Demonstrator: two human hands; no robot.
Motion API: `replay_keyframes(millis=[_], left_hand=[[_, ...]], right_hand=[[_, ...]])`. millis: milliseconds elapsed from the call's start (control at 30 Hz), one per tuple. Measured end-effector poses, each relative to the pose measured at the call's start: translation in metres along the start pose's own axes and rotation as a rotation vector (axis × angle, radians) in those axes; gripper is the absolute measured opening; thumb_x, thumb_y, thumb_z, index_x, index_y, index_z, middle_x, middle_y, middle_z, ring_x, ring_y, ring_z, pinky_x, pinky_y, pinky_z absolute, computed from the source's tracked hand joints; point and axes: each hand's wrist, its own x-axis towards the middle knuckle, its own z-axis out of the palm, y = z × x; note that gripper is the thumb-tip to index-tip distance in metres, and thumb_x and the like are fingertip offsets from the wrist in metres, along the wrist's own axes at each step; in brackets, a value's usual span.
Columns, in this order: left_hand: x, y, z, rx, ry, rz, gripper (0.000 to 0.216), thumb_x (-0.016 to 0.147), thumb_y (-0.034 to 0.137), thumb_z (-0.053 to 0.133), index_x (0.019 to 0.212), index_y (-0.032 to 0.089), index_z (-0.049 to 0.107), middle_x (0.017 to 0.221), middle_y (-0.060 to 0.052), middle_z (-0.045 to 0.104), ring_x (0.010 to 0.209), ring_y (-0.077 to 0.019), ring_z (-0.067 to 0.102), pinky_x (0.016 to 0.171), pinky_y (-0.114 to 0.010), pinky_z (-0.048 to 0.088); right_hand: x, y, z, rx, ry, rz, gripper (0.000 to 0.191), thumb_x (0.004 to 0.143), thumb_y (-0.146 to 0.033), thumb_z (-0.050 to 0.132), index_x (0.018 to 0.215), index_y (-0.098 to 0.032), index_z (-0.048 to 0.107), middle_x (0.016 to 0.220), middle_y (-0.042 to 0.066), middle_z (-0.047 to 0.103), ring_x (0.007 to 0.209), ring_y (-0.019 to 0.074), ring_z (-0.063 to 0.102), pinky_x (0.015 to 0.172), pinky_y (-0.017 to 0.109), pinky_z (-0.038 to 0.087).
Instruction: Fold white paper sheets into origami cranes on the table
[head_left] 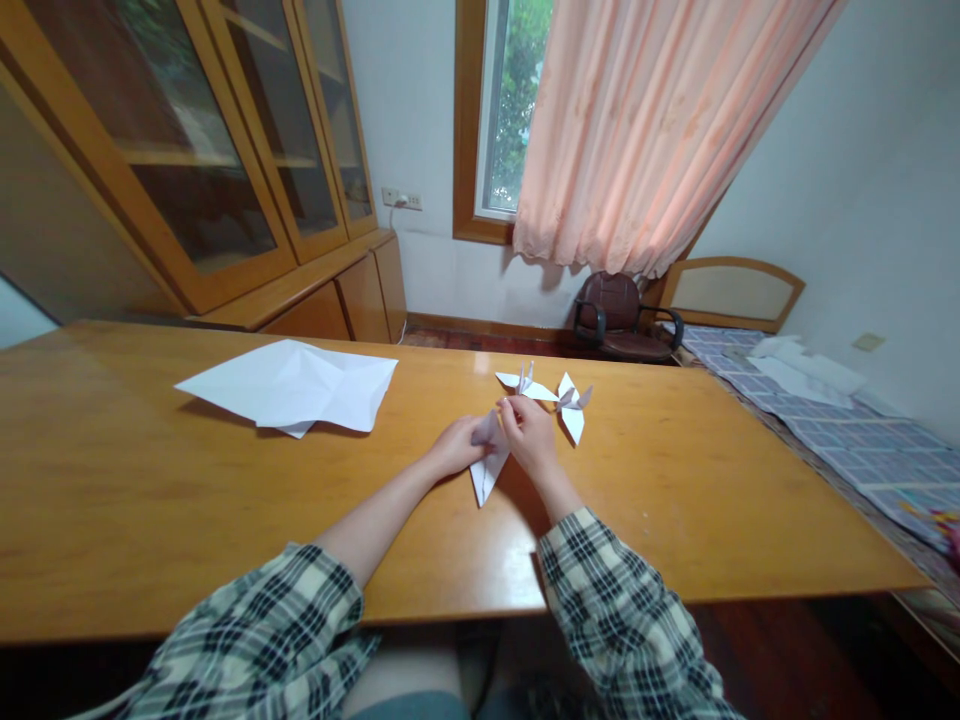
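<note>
A folded piece of white paper [487,472] is between my hands, its pointed end towards me just over the table. My left hand [456,447] grips its left side, fingers closed on it. My right hand [529,432] pinches at its upper right edge, thumb and fingertips together; the exact fold under the fingertips is too small to make out. Just beyond my right hand lies a paper crane [525,383], wings spread. Another paper crane [572,408] rests to its right, one wing pointing towards me.
Creased white paper sheets [300,385] lie on the wooden table [187,530], left of my hands. A glass-door cabinet [247,140] stands behind at left. Beyond the table's far edge are a brown armchair [616,310] and a bed [817,420] at right.
</note>
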Motion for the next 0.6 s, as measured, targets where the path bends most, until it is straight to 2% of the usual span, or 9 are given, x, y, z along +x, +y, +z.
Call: replay_keyframes(millis=[67, 133, 233, 333, 433, 600], left_hand=[[-0.001, 0.002, -0.002, -0.040, 0.002, 0.003, 0.023, 0.070, 0.023, 0.066, 0.092, 0.016, 0.067, 0.093, -0.003, 0.069, 0.085, -0.0198, 0.061, 0.079, -0.029, 0.046], [-0.002, 0.004, -0.003, -0.074, 0.002, 0.016, 0.024, 0.072, 0.024, 0.065, 0.094, 0.017, 0.067, 0.094, -0.002, 0.069, 0.086, -0.0193, 0.061, 0.079, -0.028, 0.046], [-0.002, 0.004, -0.003, -0.114, -0.005, 0.029, 0.026, 0.074, 0.029, 0.065, 0.097, 0.017, 0.068, 0.095, -0.003, 0.069, 0.085, -0.0190, 0.062, 0.078, -0.027, 0.046], [-0.001, 0.002, -0.002, -0.090, -0.008, 0.014, 0.024, 0.075, 0.031, 0.065, 0.093, 0.017, 0.068, 0.090, -0.002, 0.069, 0.082, -0.0187, 0.062, 0.075, -0.027, 0.046], [0.000, 0.000, -0.002, -0.028, -0.013, 0.013, 0.019, 0.073, 0.027, 0.065, 0.088, 0.017, 0.068, 0.086, -0.002, 0.069, 0.079, -0.0186, 0.061, 0.073, -0.027, 0.045], [0.000, 0.001, -0.002, -0.005, -0.009, 0.015, 0.020, 0.073, 0.026, 0.063, 0.090, 0.017, 0.068, 0.090, -0.003, 0.069, 0.082, -0.0197, 0.061, 0.075, -0.028, 0.046]], right_hand=[[0.002, 0.014, -0.009, 0.133, -0.081, -0.032, 0.030, 0.093, -0.028, 0.041, 0.090, -0.017, 0.069, 0.087, 0.007, 0.070, 0.087, 0.0175, 0.061, 0.081, 0.029, 0.043], [0.004, 0.029, -0.017, 0.187, -0.197, -0.061, 0.023, 0.089, -0.029, 0.051, 0.091, -0.019, 0.071, 0.091, 0.006, 0.071, 0.090, 0.0186, 0.061, 0.085, 0.033, 0.043], [0.003, 0.044, -0.023, 0.211, -0.348, -0.106, 0.019, 0.080, -0.029, 0.063, 0.095, -0.020, 0.072, 0.092, 0.006, 0.072, 0.089, 0.0190, 0.062, 0.083, 0.032, 0.044], [0.002, 0.047, -0.021, 0.186, -0.439, -0.133, 0.016, 0.079, -0.027, 0.066, 0.090, -0.020, 0.074, 0.086, 0.005, 0.073, 0.083, 0.0182, 0.063, 0.080, 0.030, 0.044], [0.001, 0.045, -0.016, 0.161, -0.454, -0.138, 0.013, 0.079, -0.027, 0.066, 0.086, -0.019, 0.074, 0.081, 0.004, 0.073, 0.078, 0.0168, 0.062, 0.076, 0.028, 0.044], [0.000, 0.043, -0.009, 0.140, -0.391, -0.111, 0.010, 0.077, -0.024, 0.068, 0.083, -0.018, 0.074, 0.081, 0.004, 0.072, 0.076, 0.0163, 0.061, 0.073, 0.026, 0.043]])
